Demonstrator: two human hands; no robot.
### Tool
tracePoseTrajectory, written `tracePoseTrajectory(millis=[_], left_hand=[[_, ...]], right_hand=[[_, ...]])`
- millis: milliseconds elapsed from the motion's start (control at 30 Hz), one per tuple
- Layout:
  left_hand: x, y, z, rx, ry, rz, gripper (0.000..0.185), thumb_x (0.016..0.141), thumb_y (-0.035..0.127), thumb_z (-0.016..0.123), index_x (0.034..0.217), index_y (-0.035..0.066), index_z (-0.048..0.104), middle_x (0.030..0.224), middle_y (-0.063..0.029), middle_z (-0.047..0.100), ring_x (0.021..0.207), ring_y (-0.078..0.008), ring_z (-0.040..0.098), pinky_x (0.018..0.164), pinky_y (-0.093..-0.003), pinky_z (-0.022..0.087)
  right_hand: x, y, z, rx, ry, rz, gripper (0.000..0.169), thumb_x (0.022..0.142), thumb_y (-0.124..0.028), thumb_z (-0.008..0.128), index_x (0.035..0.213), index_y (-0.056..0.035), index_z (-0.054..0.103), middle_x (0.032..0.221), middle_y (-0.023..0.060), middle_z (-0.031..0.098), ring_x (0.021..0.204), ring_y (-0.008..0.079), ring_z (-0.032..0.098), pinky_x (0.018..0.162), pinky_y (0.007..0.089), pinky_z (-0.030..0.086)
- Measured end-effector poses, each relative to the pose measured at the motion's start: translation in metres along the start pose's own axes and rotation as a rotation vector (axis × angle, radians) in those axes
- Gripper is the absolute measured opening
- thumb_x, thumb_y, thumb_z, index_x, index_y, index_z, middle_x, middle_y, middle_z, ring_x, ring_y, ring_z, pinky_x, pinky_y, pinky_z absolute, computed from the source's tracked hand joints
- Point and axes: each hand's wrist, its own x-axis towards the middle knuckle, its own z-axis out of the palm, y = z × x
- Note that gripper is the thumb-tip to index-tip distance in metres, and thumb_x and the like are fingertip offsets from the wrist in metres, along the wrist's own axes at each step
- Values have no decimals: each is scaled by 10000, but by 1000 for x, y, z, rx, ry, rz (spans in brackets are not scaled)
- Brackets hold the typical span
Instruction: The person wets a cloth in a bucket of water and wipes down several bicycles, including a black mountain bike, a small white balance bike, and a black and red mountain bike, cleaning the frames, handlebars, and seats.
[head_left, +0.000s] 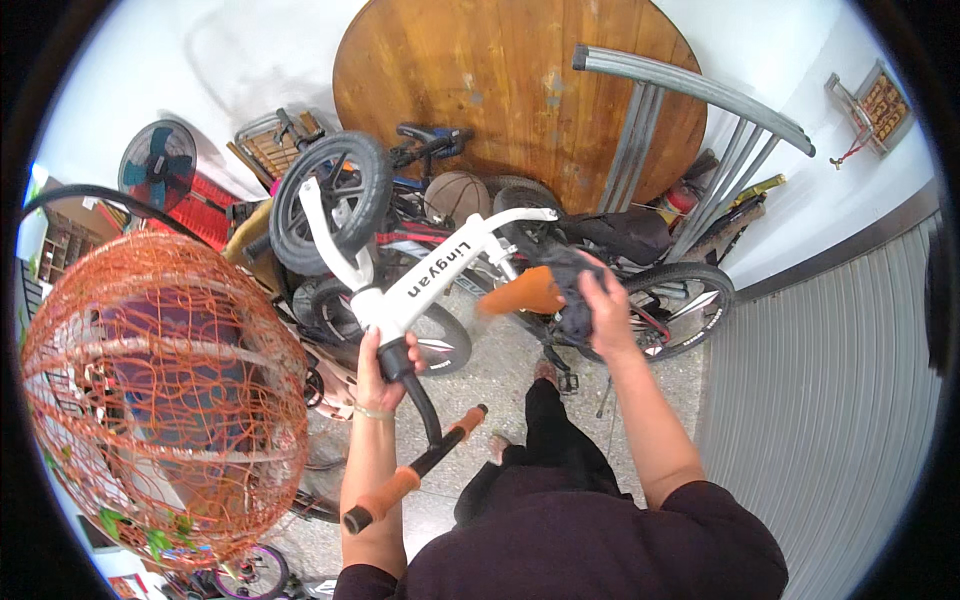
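Observation:
A white child's balance-bike frame (427, 281) with dark lettering is held up in front of me. My left hand (382, 375) grips it at the black collar below the head tube, where the handlebar stem begins. The black handlebar (437, 457), with orange grips, hangs over my left forearm. A bare tip of the white fork (322, 229) points up and away. At the other end is the orange saddle (525, 292), blurred. My right hand (606, 311) holds a dark cloth (576, 289) against the saddle's rear; the fingers are partly hidden by it.
Beyond the frame are a small black wheel (330, 202), a larger bicycle (675, 311) and a basketball (456, 196). A round wooden tabletop (510, 82) leans on the wall with metal legs (697, 82). An orange mesh ball (172, 397) hangs left; a ribbed shutter (817, 390) stands right.

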Motion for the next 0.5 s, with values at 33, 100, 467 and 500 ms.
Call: tracePoseTrajectory(millis=[33,100,467,500], left_hand=[[-2,0,4,28,9,14,540,860,461,496,1109,-16,453,832,-145,582,651,-223,553,561,-347,474],[-6,-4,25,135,110,34,634,866,572,395,1064,-25,476,807,-141,598,627,-221,581,539,-339,508],[-24,-21,17,203,351,31,645,867,619,329,1026,9,466,702,-133,552,574,-258,574,497,-381,487],[-13,-30,28,181,305,8,641,867,618,331,1025,12,468,703,-133,554,572,-256,575,498,-380,487]], right_hand=[[-2,5,19,-123,-46,-65,301,902,-137,485,1190,-55,513,1073,63,572,870,128,576,745,277,495],[-3,18,70,-312,-219,-163,291,850,-72,514,1139,-67,542,1051,84,571,880,178,581,793,299,468],[160,157,91,-1039,-260,-710,102,736,-106,489,688,-31,538,748,208,542,730,350,539,636,460,416],[204,162,50,-1100,-196,-557,112,749,-85,475,704,-47,570,756,180,565,751,331,541,696,437,429]])
